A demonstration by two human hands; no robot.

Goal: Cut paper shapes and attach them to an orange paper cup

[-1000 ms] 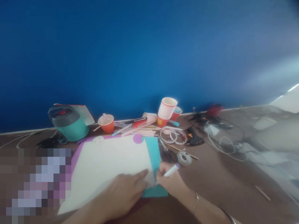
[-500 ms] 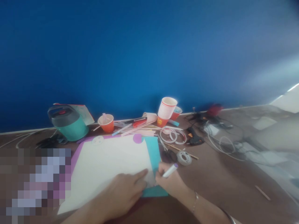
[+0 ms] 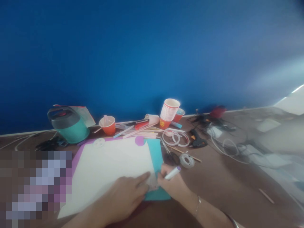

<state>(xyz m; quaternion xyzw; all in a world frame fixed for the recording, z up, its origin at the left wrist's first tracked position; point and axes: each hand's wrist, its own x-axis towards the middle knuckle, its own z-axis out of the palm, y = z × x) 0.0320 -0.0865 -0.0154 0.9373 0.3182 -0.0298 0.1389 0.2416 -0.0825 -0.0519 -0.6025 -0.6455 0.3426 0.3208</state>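
Observation:
A large white sheet of paper [image 3: 111, 161] lies over purple paper [image 3: 75, 158] and teal paper [image 3: 155, 156]. My left hand [image 3: 127, 193] rests on the white sheet near its lower right corner, index finger stretched out and pressing down. In my right hand [image 3: 172, 183] is a white marker [image 3: 172, 173] with a purple end, tilted, its tip hidden by the fingers. That hand is at the sheet's right edge, over the teal paper. A greyish patch lies between both hands; I cannot make out what it is.
Behind the paper are a purple disc [image 3: 140, 141], an orange cup [image 3: 107, 124], stacked paper cups [image 3: 169, 113] and several straws. To the right lie scissors [image 3: 171, 155], a tape roll [image 3: 187, 160], a glue gun [image 3: 198, 139] and cables. A teal jug [image 3: 72, 129] stands left.
Almost nothing differs. My right hand and the marker have shifted very slightly; my left hand stays pressed on the sheet.

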